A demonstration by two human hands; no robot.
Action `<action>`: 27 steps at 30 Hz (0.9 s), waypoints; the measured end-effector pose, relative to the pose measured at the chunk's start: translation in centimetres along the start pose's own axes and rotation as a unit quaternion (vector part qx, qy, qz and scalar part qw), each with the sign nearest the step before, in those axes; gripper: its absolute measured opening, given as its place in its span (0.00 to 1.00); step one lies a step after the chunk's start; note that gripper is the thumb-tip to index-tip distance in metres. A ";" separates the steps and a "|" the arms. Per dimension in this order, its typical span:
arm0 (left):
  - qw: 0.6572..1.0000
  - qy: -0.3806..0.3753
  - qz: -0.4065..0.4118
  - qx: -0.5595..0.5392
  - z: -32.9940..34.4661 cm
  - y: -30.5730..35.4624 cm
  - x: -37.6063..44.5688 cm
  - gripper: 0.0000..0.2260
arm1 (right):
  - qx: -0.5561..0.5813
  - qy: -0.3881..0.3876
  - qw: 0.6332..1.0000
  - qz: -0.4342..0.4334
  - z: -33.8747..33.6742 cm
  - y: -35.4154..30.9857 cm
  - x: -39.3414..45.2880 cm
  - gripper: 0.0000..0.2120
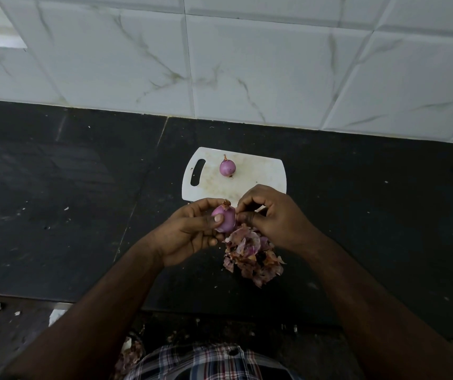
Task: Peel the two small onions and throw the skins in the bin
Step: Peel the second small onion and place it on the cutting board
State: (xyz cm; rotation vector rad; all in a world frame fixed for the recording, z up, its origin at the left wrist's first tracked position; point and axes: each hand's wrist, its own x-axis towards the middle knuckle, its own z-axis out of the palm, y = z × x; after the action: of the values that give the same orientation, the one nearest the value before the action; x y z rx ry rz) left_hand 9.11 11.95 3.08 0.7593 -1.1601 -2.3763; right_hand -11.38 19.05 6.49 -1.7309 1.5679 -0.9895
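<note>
The left hand [192, 231] holds a small, round purple onion [224, 218] in a curled grip above the dark stone worktop [69, 187], while the right hand [272, 215] pinches at its right side (what it pinches is unclear). A second small purple onion [227, 167] rests on the white plastic chopping board [261, 174] farther away, and a heap of papery purple-brown skins [252, 256] lies on the worktop just below the hands.

We note both forearms bare to the frame edge; no sleeves, watch or bands visible. The left hand [189, 234] and right hand [272, 218] carry no rings or gloves that we can see. At bottom centre, a plaid shirt [209, 363] in dark blue, white and red checks, with one dark round button near its top.
</note>
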 end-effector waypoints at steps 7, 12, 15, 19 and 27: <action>0.996 -0.010 0.007 -0.085 -0.3 -0.1 0.1 0.20 | -0.043 -0.024 0.999 0.018 0.2 1.3 -0.8 0.07; 0.993 0.004 0.004 -0.115 -0.2 0.3 0.1 0.29 | -0.127 -0.069 0.989 0.040 0.7 2.5 -1.5 0.04; 0.991 0.018 -0.002 -0.130 -0.5 0.3 0.3 0.31 | -0.175 -0.092 0.978 0.073 0.5 2.9 -1.7 0.05; 0.996 0.026 -0.002 -0.090 -0.4 0.4 0.2 0.24 | -0.120 -0.042 0.985 0.113 0.1 2.1 -1.5 0.15; 0.997 0.066 0.041 0.008 1.0 0.1 0.2 0.17 | 0.071 0.100 0.984 0.129 2.1 -1.3 -0.3 0.13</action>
State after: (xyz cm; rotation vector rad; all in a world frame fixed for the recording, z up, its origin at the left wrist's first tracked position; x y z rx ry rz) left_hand 8.30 12.40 3.58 0.8436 -1.1353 -2.2181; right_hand -8.93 19.39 6.43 -1.3249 1.7490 -1.1384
